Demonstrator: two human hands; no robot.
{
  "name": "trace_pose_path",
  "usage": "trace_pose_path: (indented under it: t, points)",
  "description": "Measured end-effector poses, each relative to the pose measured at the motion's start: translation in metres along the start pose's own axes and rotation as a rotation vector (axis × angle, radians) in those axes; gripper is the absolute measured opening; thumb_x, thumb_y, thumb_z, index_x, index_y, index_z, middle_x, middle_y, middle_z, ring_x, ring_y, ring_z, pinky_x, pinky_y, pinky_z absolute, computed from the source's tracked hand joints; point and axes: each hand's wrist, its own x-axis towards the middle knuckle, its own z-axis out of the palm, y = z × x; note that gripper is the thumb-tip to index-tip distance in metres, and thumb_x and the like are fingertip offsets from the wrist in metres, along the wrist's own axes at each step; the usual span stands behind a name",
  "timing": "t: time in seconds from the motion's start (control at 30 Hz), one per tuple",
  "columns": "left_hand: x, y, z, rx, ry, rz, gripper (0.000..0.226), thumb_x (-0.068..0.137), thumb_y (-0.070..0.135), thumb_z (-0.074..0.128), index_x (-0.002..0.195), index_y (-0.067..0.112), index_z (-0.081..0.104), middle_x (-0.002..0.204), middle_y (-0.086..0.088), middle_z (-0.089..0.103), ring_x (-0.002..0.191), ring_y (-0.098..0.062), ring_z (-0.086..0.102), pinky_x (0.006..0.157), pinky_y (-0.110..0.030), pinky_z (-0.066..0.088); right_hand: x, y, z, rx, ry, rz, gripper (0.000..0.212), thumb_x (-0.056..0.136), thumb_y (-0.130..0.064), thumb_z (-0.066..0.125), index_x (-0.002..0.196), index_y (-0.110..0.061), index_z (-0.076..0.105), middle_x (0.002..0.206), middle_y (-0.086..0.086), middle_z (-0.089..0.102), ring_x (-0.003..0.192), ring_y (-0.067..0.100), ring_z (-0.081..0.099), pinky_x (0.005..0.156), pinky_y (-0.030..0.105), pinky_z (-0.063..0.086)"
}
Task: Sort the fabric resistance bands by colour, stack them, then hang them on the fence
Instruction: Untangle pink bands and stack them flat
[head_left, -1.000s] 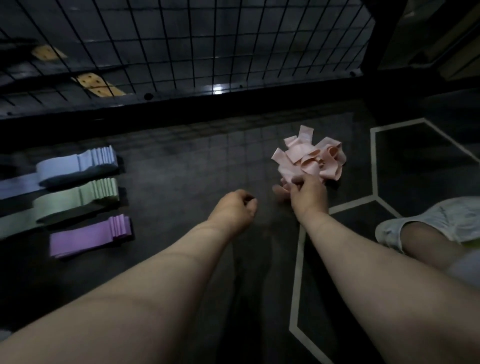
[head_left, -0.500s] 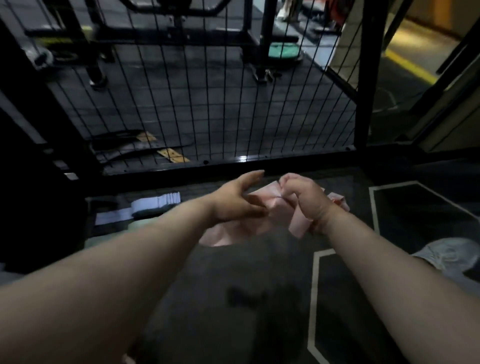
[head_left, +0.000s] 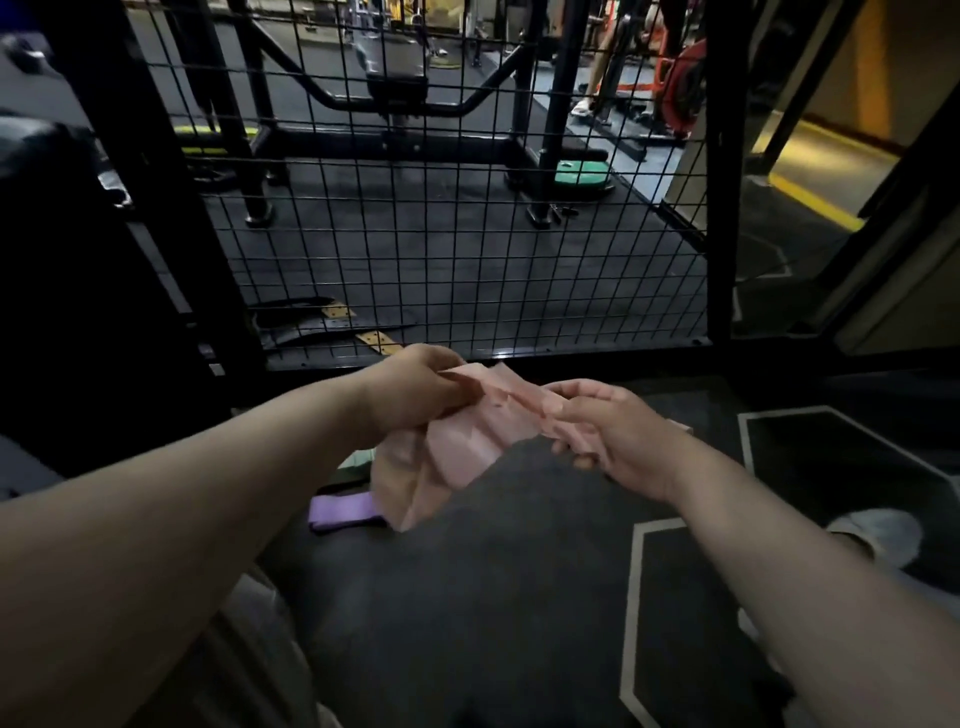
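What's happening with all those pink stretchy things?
A person holds a bunch of pink bands up between both hands, in front of the wire fence. The left hand grips one side, the right hand pinches the other. A purple band lies on the floor below. No band hangs on the fence yet.
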Motion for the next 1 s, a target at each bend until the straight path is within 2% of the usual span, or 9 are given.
trace_pose_path:
  t: [0.17, 0.27, 0.43, 0.5, 0.63, 0.7, 0.77, 0.87, 1.0]
  points:
    - [-0.008, -0.008, 0.013, 0.106, 0.030, 0.062, 0.005, 0.091, 0.017, 0.066, 0.089, 0.017, 0.071, 0.078, 0.000, 0.071, 0.067, -0.014, 0.065, 0.062, -0.029, 0.054, -0.008, -0.003, -0.003, 0.025, 0.190, -0.030, 0.010, 0.092, -0.008, 0.059, 0.097, -0.011, 0.066, 0.084, 0.012, 0.070, 0.062, 0.020, 0.064, 0.054, 0.028, 0.047]
    - [-0.007, -0.015, 0.024, 0.133, 0.000, 0.059, 0.017, 0.087, 0.005, 0.063, 0.091, 0.019, 0.072, 0.078, 0.000, 0.071, 0.069, -0.015, 0.064, 0.059, -0.029, 0.052, -0.008, -0.007, -0.003, 0.063, 0.231, -0.038, 0.012, 0.096, -0.010, 0.053, 0.100, -0.008, 0.065, 0.081, 0.010, 0.069, 0.063, 0.017, 0.066, 0.065, 0.033, 0.053]
    - [0.005, -0.010, 0.042, 0.061, -0.006, 0.012, 0.028, 0.086, 0.001, 0.060, 0.100, 0.022, 0.071, 0.088, -0.011, 0.072, 0.067, -0.027, 0.067, 0.058, -0.042, 0.054, -0.007, -0.005, -0.007, 0.208, 0.302, 0.004, 0.016, 0.096, -0.010, 0.052, 0.100, -0.006, 0.067, 0.086, 0.010, 0.072, 0.071, 0.018, 0.070, 0.060, 0.031, 0.057]
    - [0.013, -0.004, 0.049, 0.035, 0.021, -0.016, 0.033, 0.084, -0.002, 0.055, 0.098, 0.023, 0.071, 0.084, -0.009, 0.070, 0.063, -0.026, 0.065, 0.055, -0.039, 0.050, -0.007, -0.002, -0.012, 0.288, 0.295, 0.026, 0.020, 0.097, -0.014, 0.050, 0.098, -0.008, 0.069, 0.090, 0.009, 0.074, 0.080, 0.021, 0.071, 0.066, 0.034, 0.058]
    - [0.030, 0.008, 0.058, -0.119, 0.010, -0.032, 0.025, 0.089, 0.006, 0.055, 0.101, 0.021, 0.071, 0.084, -0.008, 0.069, 0.066, -0.021, 0.060, 0.048, -0.029, 0.039, -0.004, 0.005, -0.019, 0.306, 0.356, 0.044, 0.028, 0.100, -0.022, 0.048, 0.112, -0.004, 0.065, 0.099, 0.017, 0.071, 0.078, 0.027, 0.070, 0.057, 0.036, 0.056]
    - [0.040, 0.013, 0.063, -0.262, -0.018, -0.074, 0.027, 0.091, 0.003, 0.054, 0.110, 0.017, 0.067, 0.094, -0.010, 0.073, 0.072, -0.023, 0.069, 0.053, -0.031, 0.051, 0.000, 0.008, -0.023, 0.295, 0.392, 0.035, 0.029, 0.101, -0.024, 0.045, 0.116, -0.004, 0.061, 0.102, 0.019, 0.070, 0.078, 0.028, 0.070, 0.060, 0.038, 0.056]
    - [0.046, 0.018, 0.068, -0.379, -0.071, -0.106, 0.026, 0.092, 0.000, 0.054, 0.116, 0.007, 0.064, 0.101, -0.015, 0.074, 0.086, -0.029, 0.074, 0.073, -0.042, 0.061, 0.006, 0.009, -0.028, 0.375, 0.389, 0.021, 0.032, 0.103, -0.024, 0.041, 0.120, -0.003, 0.057, 0.111, 0.022, 0.069, 0.095, 0.032, 0.070, 0.074, 0.047, 0.058]
    - [0.054, 0.024, 0.072, -0.471, -0.122, -0.117, 0.030, 0.090, -0.007, 0.047, 0.113, -0.006, 0.065, 0.107, -0.023, 0.071, 0.089, -0.034, 0.071, 0.085, -0.052, 0.058, 0.013, 0.005, -0.035, 0.493, 0.377, 0.028, 0.039, 0.105, -0.025, 0.030, 0.129, -0.003, 0.052, 0.114, 0.022, 0.070, 0.105, 0.031, 0.069, 0.090, 0.051, 0.054]
    - [0.066, 0.029, 0.075, -0.470, -0.061, -0.123, 0.025, 0.090, -0.002, 0.048, 0.106, -0.005, 0.067, 0.102, -0.024, 0.068, 0.084, -0.030, 0.066, 0.083, -0.050, 0.057, 0.016, 0.003, -0.041, 0.520, 0.360, 0.052, 0.036, 0.105, -0.024, 0.030, 0.125, -0.006, 0.053, 0.115, 0.020, 0.069, 0.102, 0.027, 0.070, 0.075, 0.043, 0.059]
